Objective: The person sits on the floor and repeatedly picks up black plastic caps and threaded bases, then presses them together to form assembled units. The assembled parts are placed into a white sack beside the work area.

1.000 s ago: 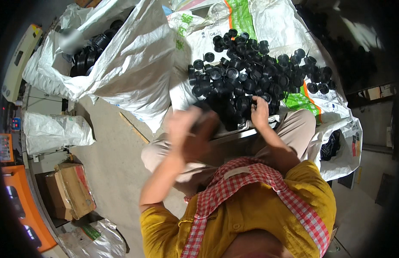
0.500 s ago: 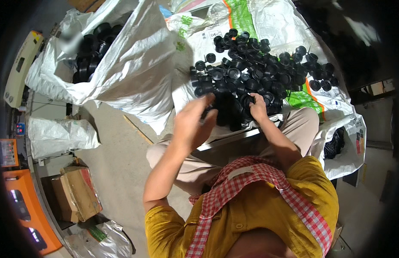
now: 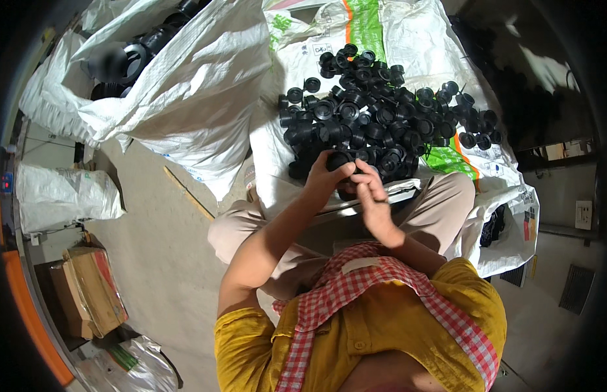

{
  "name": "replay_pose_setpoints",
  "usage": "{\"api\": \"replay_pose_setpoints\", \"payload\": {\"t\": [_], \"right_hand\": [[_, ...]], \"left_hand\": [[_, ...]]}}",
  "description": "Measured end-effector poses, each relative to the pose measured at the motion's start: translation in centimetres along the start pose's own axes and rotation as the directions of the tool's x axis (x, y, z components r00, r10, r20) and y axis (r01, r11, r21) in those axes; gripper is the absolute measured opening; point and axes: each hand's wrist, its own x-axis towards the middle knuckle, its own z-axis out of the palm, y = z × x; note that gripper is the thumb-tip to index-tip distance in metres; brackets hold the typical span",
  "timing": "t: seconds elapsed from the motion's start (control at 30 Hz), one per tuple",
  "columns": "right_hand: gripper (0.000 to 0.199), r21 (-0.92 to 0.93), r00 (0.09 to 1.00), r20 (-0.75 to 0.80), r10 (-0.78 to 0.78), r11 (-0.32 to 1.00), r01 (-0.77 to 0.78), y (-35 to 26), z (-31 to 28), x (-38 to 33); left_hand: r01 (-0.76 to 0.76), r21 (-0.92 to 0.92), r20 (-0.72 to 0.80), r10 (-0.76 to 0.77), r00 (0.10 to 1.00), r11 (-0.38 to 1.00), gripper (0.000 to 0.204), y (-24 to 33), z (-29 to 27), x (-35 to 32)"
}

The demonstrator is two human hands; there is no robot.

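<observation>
My left hand (image 3: 324,179) is closed round a black plastic cap (image 3: 339,160), thumb towards the right hand. Close beside it is my right hand (image 3: 374,196), its fingers bent and drawn together near the cap. Whatever those fingers hold is hidden from view. Just beyond both hands spreads a heap of black plastic caps (image 3: 382,117), round and hollow, some with thin strips sticking out. Beneath the heap lies a white woven sack (image 3: 414,39) with green and orange bands.
On the left a tall white woven sack (image 3: 199,98) stands open with larger black round parts (image 3: 137,59) inside. A cardboard box (image 3: 94,291) and a smaller white sack (image 3: 68,196) are on the floor further left. Near my right knee is another open white sack (image 3: 512,242) holding black material.
My hands have come together in front of the heap. The left moved right and closed on a cap; the right drew back from the heap towards me. The view has shifted slightly.
</observation>
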Motion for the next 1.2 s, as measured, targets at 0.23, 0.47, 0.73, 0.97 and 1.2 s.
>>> {"api": "replay_pose_setpoints", "payload": {"t": [0.23, 0.47, 0.73, 0.97, 1.2], "right_hand": [[0.046, -0.807, 0.815, 0.281, -0.506, 0.335, 0.486, -2.4, -6.3, 3.9], [0.062, -0.629, 0.726, 0.427, -0.54, 0.399, 0.667, -2.4, -8.3, 4.1], [0.023, -0.505, 0.64, 0.741, -0.203, 0.459, 0.731, -5.8, -7.3, 4.6], [0.032, -0.59, 0.807, 0.513, 0.291, 0.802, 0.086, -2.3, -6.9, 2.5], [0.044, 0.351, 0.469, 0.849, 0.242, 0.403, -0.845, -2.8, -8.4, -0.3]], "left_hand": [[0.054, 0.077, 0.325, -0.077, 0.942, 0.996, 0.058, 1.1, -1.2, -0.8], [0.341, -0.385, 0.678, 0.012, 0.735, 0.857, 0.06, 0.5, -0.7, -1.1], [0.461, -0.111, 0.66, -0.281, 0.696, 0.881, 0.05, -0.8, -0.9, -2.3], [-0.663, 0.693, 0.619, 0.238, 0.749, 0.283, 0.033, -0.5, -0.4, -2.0], [-0.78, 0.359, 0.324, 0.716, 0.619, 0.512, 0.023, 3.4, -1.6, -2.9]]}}
